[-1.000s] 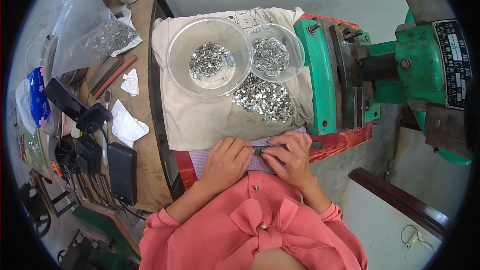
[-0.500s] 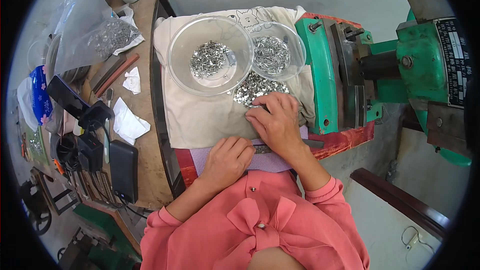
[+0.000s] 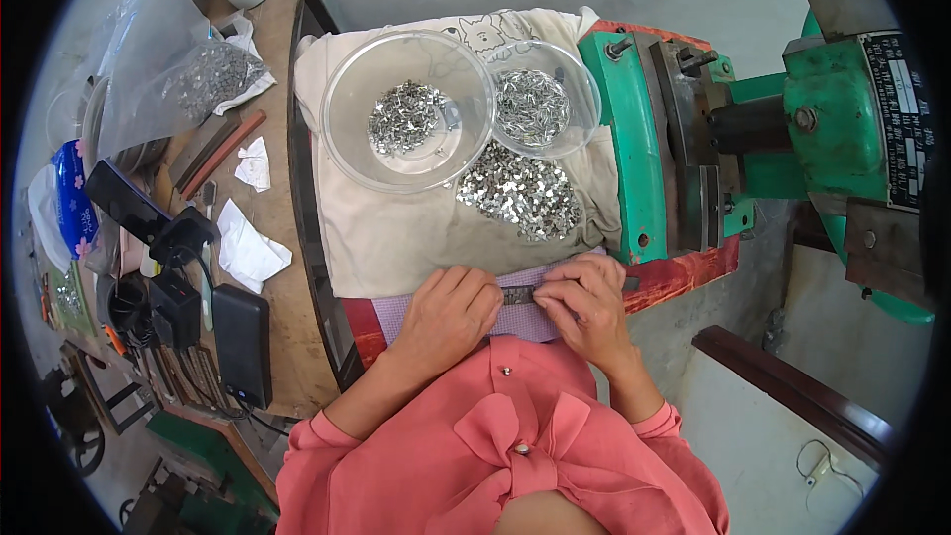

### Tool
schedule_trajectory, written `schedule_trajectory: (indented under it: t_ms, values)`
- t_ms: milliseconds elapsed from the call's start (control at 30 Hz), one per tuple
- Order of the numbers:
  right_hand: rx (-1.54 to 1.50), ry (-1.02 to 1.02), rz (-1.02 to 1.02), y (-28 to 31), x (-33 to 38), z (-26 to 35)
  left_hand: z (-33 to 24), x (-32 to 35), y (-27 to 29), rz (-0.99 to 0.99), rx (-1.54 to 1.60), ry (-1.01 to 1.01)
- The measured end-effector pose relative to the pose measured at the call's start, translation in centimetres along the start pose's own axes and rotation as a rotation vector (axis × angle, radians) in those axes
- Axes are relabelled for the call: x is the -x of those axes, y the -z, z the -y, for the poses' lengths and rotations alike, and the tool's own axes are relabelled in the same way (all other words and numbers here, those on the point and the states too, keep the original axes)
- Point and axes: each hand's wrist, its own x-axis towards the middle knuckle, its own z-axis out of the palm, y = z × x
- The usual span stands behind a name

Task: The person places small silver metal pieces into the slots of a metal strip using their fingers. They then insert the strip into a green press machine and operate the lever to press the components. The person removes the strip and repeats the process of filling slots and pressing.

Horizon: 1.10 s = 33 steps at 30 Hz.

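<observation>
Where both hands meet at the bench edge, a dark strip lies between them: L hand fingertips pinch its left end, R hand fingers clamp its right; loose-parts pile just beyond.

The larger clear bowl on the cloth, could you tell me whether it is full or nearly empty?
Nearly empty: the larger clear bowl holds only a small heap of metal pieces mid-bottom.
</observation>
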Motion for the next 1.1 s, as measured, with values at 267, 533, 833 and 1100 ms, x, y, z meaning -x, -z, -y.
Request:
schedule_trajectory:
  t_ms: [267, 533, 833, 1100]
  values:
    - [0.082, 0.001, -0.060, -1.4, 0.8, 0.1, 0.0, 0.4, 0.1, -0.015, 0.076, 0.043]
    - [0.092, 0.057, -0.047, -1.1, 0.7, 0.7, 0.0, 0.6, 0.0, -0.017, 0.073, 0.046]
    - [0.116, 0.081, -0.038, -1.8, 0.6, 0.8, -0.2, 0.3, 0.2, 0.001, 0.049, 0.035]
    - [0.175, 0.070, -0.053, -1.6, 0.1, 1.1, -0.2, 0.3, 0.0, -0.004, 0.039, 0.028]
